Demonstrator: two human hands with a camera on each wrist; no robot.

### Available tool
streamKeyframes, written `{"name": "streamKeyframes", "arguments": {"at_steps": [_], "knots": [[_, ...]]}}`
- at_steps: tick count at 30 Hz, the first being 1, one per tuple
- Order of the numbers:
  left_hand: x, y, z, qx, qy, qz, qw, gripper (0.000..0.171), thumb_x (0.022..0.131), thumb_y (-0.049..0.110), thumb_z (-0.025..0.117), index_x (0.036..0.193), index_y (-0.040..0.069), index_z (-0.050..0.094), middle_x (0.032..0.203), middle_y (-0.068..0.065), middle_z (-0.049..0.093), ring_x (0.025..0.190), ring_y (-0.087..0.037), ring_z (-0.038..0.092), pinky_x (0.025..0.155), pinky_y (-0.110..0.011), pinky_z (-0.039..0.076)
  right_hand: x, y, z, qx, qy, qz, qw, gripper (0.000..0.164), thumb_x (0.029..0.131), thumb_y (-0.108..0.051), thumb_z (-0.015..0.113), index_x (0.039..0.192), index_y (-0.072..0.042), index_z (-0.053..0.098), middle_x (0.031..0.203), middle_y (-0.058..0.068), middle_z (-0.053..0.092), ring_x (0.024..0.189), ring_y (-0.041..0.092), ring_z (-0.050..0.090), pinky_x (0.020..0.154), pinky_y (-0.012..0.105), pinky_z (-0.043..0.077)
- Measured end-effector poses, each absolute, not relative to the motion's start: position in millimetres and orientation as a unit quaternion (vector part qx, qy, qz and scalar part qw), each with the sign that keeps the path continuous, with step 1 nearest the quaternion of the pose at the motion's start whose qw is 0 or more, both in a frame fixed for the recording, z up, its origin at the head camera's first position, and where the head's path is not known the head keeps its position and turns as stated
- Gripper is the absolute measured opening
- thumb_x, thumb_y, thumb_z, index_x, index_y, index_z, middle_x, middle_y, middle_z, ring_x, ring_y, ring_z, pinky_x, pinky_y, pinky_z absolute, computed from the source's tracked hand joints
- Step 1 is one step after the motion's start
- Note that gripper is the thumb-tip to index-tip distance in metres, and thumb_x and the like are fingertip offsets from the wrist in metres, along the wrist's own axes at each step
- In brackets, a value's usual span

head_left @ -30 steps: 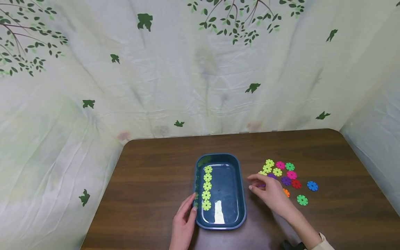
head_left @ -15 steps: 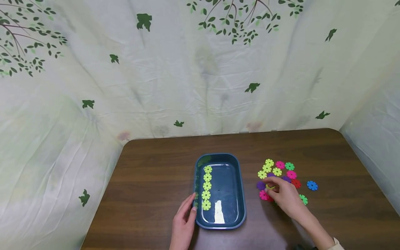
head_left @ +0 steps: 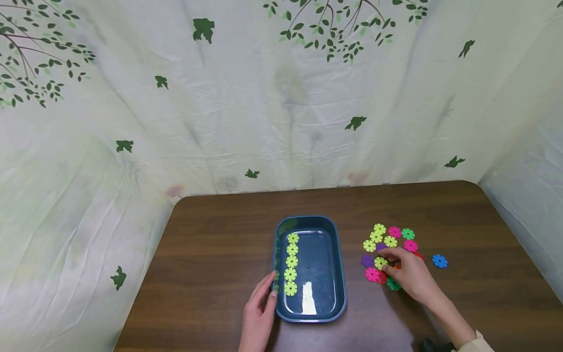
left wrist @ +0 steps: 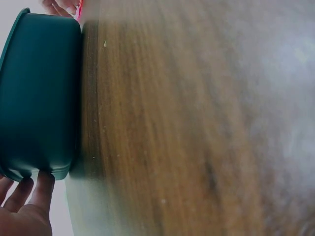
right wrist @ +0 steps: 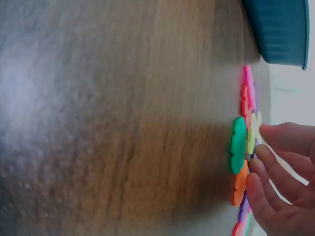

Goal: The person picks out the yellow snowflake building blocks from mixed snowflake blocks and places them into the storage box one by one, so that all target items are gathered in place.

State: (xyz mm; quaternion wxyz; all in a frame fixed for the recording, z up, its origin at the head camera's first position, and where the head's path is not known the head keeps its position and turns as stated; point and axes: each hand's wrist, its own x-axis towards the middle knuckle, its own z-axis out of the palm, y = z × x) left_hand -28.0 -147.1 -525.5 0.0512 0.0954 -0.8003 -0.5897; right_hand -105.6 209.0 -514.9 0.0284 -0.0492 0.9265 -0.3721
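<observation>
Resting on the table, the blue tray (head_left: 323, 293) holds a column of several yellow flower-shaped discs (head_left: 291, 262) along its left side. My left hand (head_left: 258, 310) touches the tray's left outer wall with its fingertips; in the left wrist view its fingers (left wrist: 42, 194) press against that wall. My right hand (head_left: 409, 274) is over the loose pile, thumb and fingers spread around a flat yellow disc (head_left: 380, 263). In the right wrist view the thumb (right wrist: 288, 137) is at that yellow disc's edge, with a green disc (right wrist: 238, 145) and an orange disc (right wrist: 240, 183) beside it.
Around my right hand lie several pink, purple, red, green and yellow flower discs, such as a pink one (head_left: 372, 275). A blue disc (head_left: 440, 261) sits apart to the right. The wooden table (head_left: 211, 264) backs onto a leaf-printed curtain (head_left: 246, 107).
My right hand has moved right from beside the tray to the pile. A purple disc formerly at its fingers now lies at the pile's left edge. My left hand and the tray are still.
</observation>
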Motion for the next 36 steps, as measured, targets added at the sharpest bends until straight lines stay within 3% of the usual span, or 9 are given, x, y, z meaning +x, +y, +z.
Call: {"name": "streamKeyframes", "arguments": {"at_steps": [23,36], "knots": [[-27,-148,-526,0.101,-0.797,-0.594,0.045,0.043,0.095,0.000,0.059,0.135,0.019,0.062,0.137,0.000,0.056,0.130,-0.018,0.048,0.106,-0.038,0.039,-121,211,-515,-0.115,0.926,-0.349,0.082,0.031,0.080,-0.003,0.079,0.111,-0.006,0.072,0.101,0.004,0.062,0.087,0.019,0.058,0.069,0.031,0.054],[-27,-148,-524,0.098,-0.796,-0.596,0.048,0.043,0.096,0.002,0.060,0.134,0.020,0.062,0.137,0.000,0.055,0.129,-0.018,0.048,0.105,-0.038,0.041,-121,213,-514,-0.130,0.926,-0.350,0.049,0.028,0.079,-0.002,0.080,0.105,-0.005,0.070,0.096,0.001,0.064,0.083,0.016,0.059,0.067,0.029,0.054]]}}
